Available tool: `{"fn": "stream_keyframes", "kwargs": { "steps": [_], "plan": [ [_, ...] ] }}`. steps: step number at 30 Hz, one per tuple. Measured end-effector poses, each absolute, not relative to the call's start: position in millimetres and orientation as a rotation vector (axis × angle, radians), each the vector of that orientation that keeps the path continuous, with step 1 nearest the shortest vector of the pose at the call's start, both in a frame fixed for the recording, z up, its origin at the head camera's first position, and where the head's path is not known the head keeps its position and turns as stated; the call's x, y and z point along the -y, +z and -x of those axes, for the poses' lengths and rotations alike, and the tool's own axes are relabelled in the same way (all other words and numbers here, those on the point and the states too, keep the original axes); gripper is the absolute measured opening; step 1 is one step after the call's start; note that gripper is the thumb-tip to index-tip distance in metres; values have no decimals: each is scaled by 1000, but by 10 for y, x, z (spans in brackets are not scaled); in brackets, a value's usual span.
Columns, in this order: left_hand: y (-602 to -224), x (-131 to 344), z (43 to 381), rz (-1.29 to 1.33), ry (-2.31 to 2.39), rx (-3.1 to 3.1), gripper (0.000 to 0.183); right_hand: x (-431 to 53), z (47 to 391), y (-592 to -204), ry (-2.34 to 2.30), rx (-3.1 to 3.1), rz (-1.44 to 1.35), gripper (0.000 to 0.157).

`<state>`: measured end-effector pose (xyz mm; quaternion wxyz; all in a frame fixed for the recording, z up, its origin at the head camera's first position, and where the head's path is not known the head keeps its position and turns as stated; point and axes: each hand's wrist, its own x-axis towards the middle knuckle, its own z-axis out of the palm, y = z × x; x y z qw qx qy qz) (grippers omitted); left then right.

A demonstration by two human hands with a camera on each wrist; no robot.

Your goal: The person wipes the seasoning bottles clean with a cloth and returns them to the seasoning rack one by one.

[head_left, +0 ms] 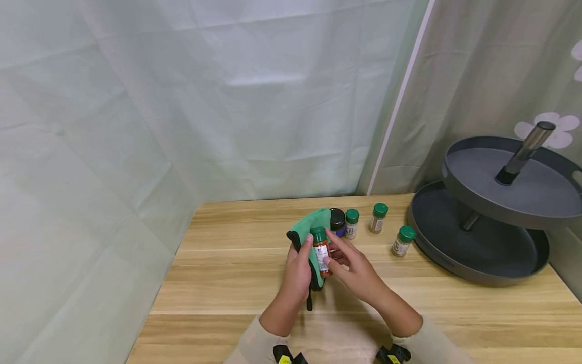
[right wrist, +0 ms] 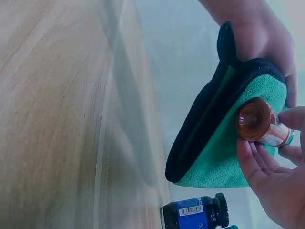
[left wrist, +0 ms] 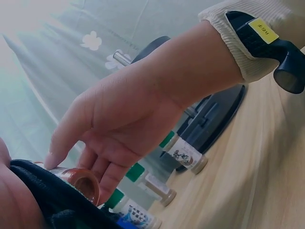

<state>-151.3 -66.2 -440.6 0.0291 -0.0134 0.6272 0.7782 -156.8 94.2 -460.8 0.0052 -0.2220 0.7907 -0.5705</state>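
Observation:
A small spice bottle [head_left: 322,255] with a green cap, white label and reddish contents lies against a folded green cloth [head_left: 313,219] with black edging. My left hand [head_left: 297,275] holds the cloth from behind, its thumb beside the bottle's cap. With thumb and fingers, my right hand [head_left: 356,270] grips the bottle from the right. Both hands are raised over the wooden table, and the right wrist view shows the bottle's base [right wrist: 253,121] facing that camera. Most of the left hand's fingers are hidden behind the cloth.
Behind the hands stand a black-lidded jar [head_left: 337,220] with a blue label and several green-capped spice bottles [head_left: 378,217] on the wooden table [head_left: 218,283]. A dark two-tier round tray [head_left: 482,270] with a metal post stands at the right. Pale curtains [head_left: 273,101] hang behind the table.

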Motion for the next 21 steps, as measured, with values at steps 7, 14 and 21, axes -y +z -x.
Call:
{"fn": "stream_keyframes", "kwargs": {
  "steps": [7, 14, 21],
  "plan": [
    [-4411, 640, 1497, 29, 2365, -1929, 58, -962, 1585, -4592, -1818, -2487, 663, 62],
    [-4439, 561, 1456, 4, 2335, -1927, 58, -1001, 1629, -4604, -1899, -2527, 552, 63],
    [-4436, 509, 1422, -26, 2309, -1936, 54, -1018, 1678, -4613, -1935, -2515, 428, 60]
  ]
}}
